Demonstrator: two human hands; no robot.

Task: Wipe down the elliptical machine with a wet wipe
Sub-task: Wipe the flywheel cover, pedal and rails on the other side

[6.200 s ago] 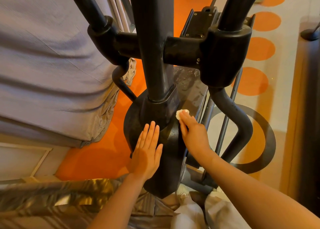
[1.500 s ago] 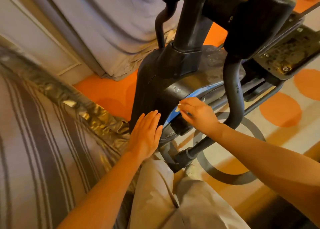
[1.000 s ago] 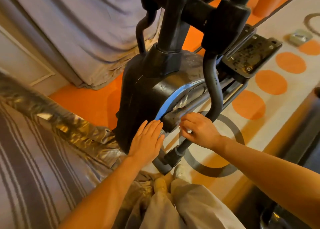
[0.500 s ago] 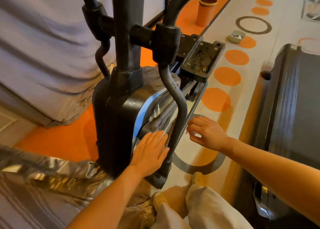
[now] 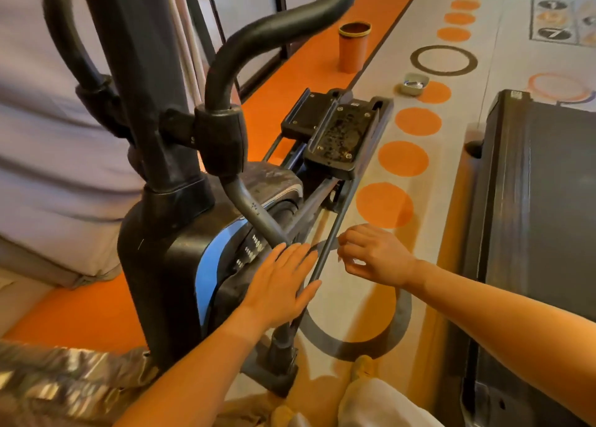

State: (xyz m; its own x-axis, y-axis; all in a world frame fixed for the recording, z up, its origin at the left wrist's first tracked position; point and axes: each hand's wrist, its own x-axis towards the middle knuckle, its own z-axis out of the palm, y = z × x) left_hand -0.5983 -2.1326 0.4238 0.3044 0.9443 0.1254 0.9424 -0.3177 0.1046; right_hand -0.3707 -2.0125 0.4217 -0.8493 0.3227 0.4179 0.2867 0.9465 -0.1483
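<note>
The elliptical machine (image 5: 167, 252) stands between a grey covered bed (image 5: 48, 168) and a black treadmill (image 5: 535, 233), an orange cup (image 5: 353, 47) beyond. The left hand (image 5: 280, 284) lies flat, fingers straight, on the flywheel housing. The right hand (image 5: 374, 255), off the housing since a second ago, curls beside a thin rail (image 5: 335, 229), pinching a barely visible wet wipe (image 5: 356, 261).

Looks like a gym/rec rm: elliptical machine (image 5: 180, 220), treadmill (image 5: 535, 233) beside it, floor (image 5: 419, 265) w/ orange dots & rings.

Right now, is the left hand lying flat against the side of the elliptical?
Yes, the left hand lies with straight fingers flat on the dark side cover of the elliptical, beside its blue stripe.
</note>
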